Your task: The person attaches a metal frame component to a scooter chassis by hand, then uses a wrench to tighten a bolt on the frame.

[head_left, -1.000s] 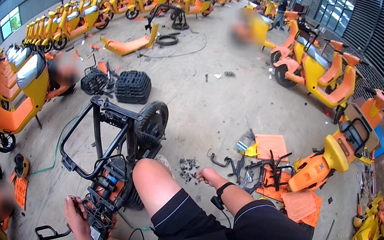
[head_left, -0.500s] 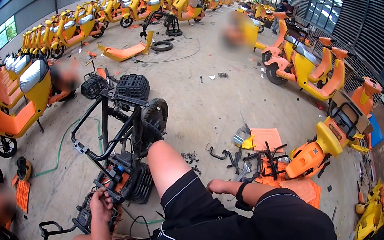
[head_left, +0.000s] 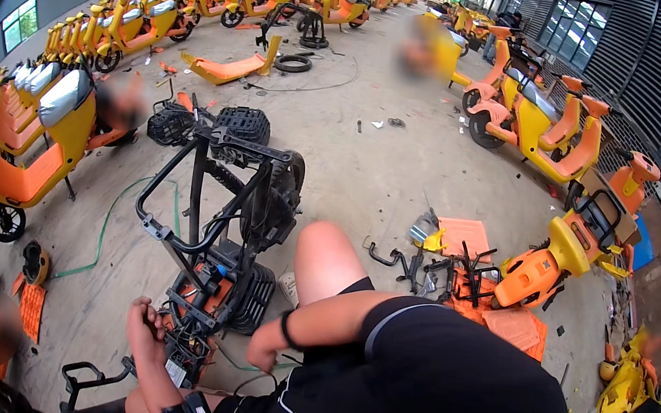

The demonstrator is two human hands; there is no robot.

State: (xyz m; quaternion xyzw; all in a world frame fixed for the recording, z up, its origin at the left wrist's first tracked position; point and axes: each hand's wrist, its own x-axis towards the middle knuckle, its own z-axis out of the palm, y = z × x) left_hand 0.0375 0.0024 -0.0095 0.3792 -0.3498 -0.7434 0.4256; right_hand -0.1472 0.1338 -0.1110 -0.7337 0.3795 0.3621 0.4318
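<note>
A stripped black scooter frame (head_left: 188, 247) stands in front of me, with wiring and an orange part (head_left: 219, 291) inside its lower section. My left hand (head_left: 147, 328) is beside the lower left of the frame, its fingers curled in; whatever they hold, perhaps a small dark piece, I cannot make out. On the frame's other side my right hand (head_left: 264, 351) hangs by my thigh with the fingers folded downward, and what is in them is hidden. A black ribbed block (head_left: 252, 301) sits on the frame between both hands.
Several black brackets (head_left: 468, 278) and orange panels (head_left: 466, 236) lie on the floor to the right, beside a yellow-orange scooter body (head_left: 536, 273). Yellow scooters (head_left: 42, 157) line the left. A green hose (head_left: 108, 241) runs across the floor, and yellow panels (head_left: 626, 387) pile at far right.
My right hand has swung from beyond my knee on the right inward, close to the frame. My left hand has drawn off the frame to the left. My knee and the view have shifted.
</note>
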